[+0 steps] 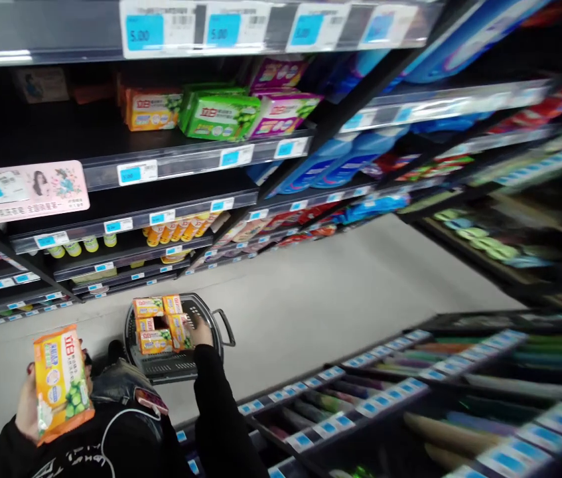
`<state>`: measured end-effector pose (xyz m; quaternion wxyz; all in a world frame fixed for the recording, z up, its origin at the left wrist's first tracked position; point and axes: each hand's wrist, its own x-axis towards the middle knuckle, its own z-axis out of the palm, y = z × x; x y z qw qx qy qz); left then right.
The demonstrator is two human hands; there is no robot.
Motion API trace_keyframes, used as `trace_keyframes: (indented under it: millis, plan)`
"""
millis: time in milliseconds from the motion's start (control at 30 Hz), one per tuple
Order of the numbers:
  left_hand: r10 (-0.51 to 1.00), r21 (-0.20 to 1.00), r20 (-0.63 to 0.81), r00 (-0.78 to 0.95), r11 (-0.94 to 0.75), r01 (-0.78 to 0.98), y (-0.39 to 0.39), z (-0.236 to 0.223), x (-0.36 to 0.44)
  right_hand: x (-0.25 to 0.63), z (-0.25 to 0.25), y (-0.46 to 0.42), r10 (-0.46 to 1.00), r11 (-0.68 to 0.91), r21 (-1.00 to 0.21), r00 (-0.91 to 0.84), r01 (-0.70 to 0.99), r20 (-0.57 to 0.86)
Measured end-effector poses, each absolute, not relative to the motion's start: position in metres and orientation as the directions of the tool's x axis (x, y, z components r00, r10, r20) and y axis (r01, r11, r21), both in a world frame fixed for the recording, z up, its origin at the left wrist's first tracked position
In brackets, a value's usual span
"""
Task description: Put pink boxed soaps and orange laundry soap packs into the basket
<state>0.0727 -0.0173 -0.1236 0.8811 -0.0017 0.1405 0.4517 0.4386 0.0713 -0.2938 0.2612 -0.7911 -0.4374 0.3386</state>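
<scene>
My left hand [29,408] is closed around an orange soap pack [62,382] with green fruit printed on it, held upright at the lower left. My right hand [200,330] reaches down into a dark shopping basket [211,312] on the floor and touches one of several orange soap packs [158,324] stacked inside it. Its fingers are partly hidden behind the packs. Both arms wear black sleeves.
Store shelves run along the left with orange [152,109], green [221,114] and purple [283,109] packs, yellow bottles [176,231] and blue price tags. Blue detergent bottles [340,162] stand further on. More shelving [410,392] flanks the right. A grey aisle floor [320,292] lies between.
</scene>
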Motion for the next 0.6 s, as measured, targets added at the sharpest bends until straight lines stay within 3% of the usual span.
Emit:
trace_keyframes:
  millis: [33, 100, 200, 267, 300, 400, 500, 600]
  plan:
    - [0.809, 0.134, -0.258, 0.528, 0.571, -0.81, -0.017, -0.121, 0.077, 0.432, -0.277, 0.075, 0.874, -0.467, -0.724, 0.39, 0.507, -0.291]
    - [0.794, 0.175, -0.427, 0.433, 0.542, -0.822, -0.016, -0.117, 0.084, 0.406, -0.236, 0.076, 0.907, -0.4, -0.781, 0.329, 0.48, -0.263]
    - [0.686, 0.255, -0.698, 0.207, 0.507, -0.824, -0.016, -0.112, 0.093, 0.344, -0.16, 0.055, 0.979, -0.2, -0.896, 0.042, 0.397, -0.2]
    - [0.677, 0.308, -0.726, 0.12, 0.476, -0.824, -0.017, -0.107, 0.1, 0.3, -0.114, 0.034, 0.952, -0.089, -0.948, -0.254, 0.307, -0.172]
    - [0.696, 0.334, -0.711, 0.1, 0.46, -0.823, -0.017, -0.104, 0.104, 0.281, -0.095, 0.025, 0.931, -0.068, -0.937, -0.317, 0.341, -0.183]
    - [0.736, 0.412, -0.676, 0.033, 0.416, -0.811, -0.018, -0.096, 0.114, 0.252, -0.065, 0.012, 0.91, -0.107, -0.926, -0.338, 0.363, -0.238]
    - [0.737, 0.458, -0.675, -0.022, 0.396, -0.796, -0.018, -0.088, 0.115, 0.257, -0.065, 0.015, 0.895, -0.191, -0.979, -0.397, 0.073, -0.204]
    - [0.698, 0.466, -0.712, -0.079, 0.385, -0.796, -0.019, -0.082, 0.106, 0.273, -0.073, 0.02, 0.813, -0.448, -0.816, -0.546, -0.366, -0.202]
